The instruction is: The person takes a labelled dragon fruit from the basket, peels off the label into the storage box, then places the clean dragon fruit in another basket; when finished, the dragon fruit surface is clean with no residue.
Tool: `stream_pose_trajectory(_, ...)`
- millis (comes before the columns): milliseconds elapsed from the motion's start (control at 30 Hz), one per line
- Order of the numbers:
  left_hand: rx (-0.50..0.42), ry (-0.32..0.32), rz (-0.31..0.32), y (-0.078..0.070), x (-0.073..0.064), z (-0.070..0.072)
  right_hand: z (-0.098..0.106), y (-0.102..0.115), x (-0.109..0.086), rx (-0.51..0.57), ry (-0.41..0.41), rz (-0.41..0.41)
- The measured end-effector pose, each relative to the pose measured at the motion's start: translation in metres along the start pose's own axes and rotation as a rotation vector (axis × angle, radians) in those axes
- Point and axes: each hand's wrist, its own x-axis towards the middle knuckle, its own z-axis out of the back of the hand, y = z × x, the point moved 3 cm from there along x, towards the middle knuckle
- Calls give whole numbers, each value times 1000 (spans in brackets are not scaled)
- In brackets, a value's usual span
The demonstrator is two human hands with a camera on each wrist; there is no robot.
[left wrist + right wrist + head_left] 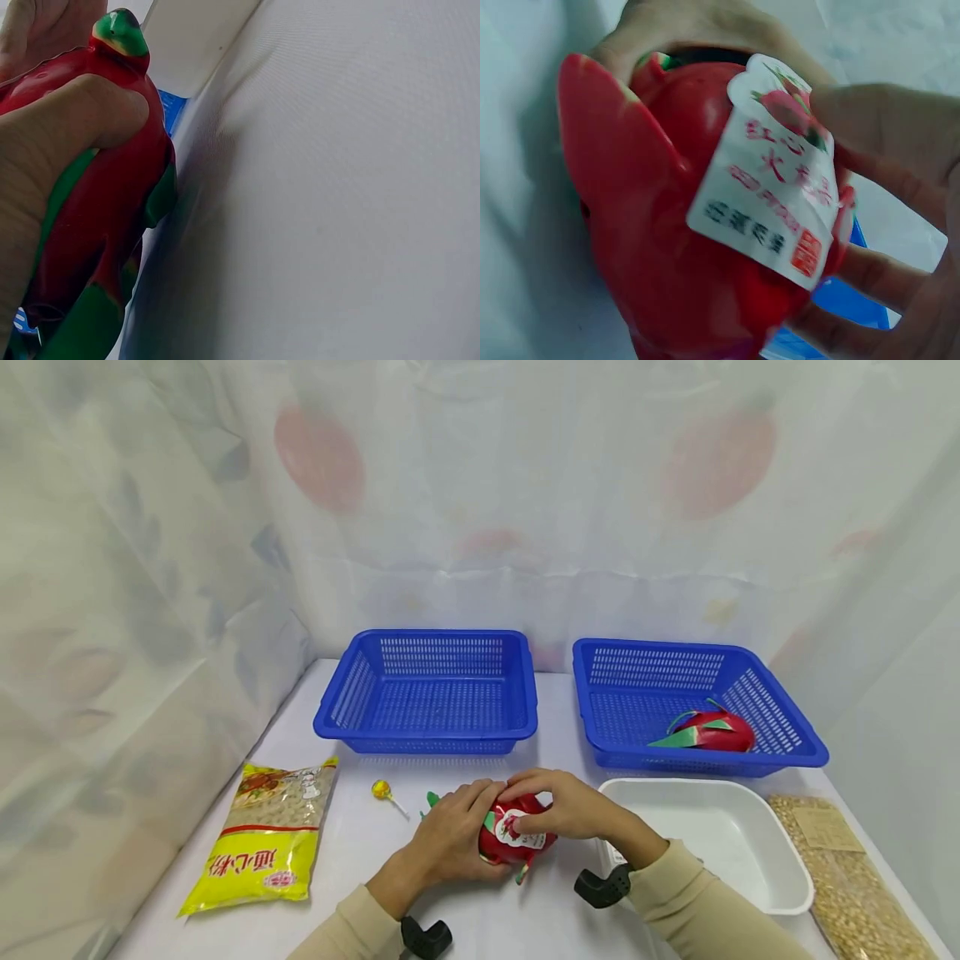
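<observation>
A red dragon fruit (pixel 492 843) with green-tipped scales is held low over the white table, between both hands. My left hand (pixel 452 835) grips it from the left, the thumb (pixel 112 112) lying across its red skin in the left wrist view. On the fruit's right part is a white label (pixel 761 191) with a dragon fruit picture and red and black print. My right hand (pixel 573 807) holds the fruit at that end, its thumb at the label's edge and its fingers round the fruit's far side.
Two blue baskets (pixel 426 746) stand at the back; the right basket (pixel 697 765) contains another dragon fruit (pixel 723 732). A yellow pasta bag (pixel 262 843) and lollipop (pixel 382 790) lie left. To the right are a white tub (pixel 720 827) and a bag of pale kernels (pixel 847 877).
</observation>
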Motion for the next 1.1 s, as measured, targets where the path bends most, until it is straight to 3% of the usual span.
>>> stream_pose_trajectory(100, 3, -1, 0, 0, -1, 0, -2, 1, 1, -74, -32, 10)
stream_pose_trajectory(400, 9, -13, -1, 1, 0, 1, -4, 10, 8, -132, -63, 23)
stream_pose_trajectory(700, 7, -2, -2, -1, 3, 2, -5, 14, 8, -125, -65, 125)
stream_pose_trajectory(833, -3, 31, 28, -1, 3, 3, -7, 15, 6, -129, -48, 185)
stream_pose_trajectory(1100, -35, 78, 77, -1, 8, 5, -5, 22, -2, -72, -21, 223)
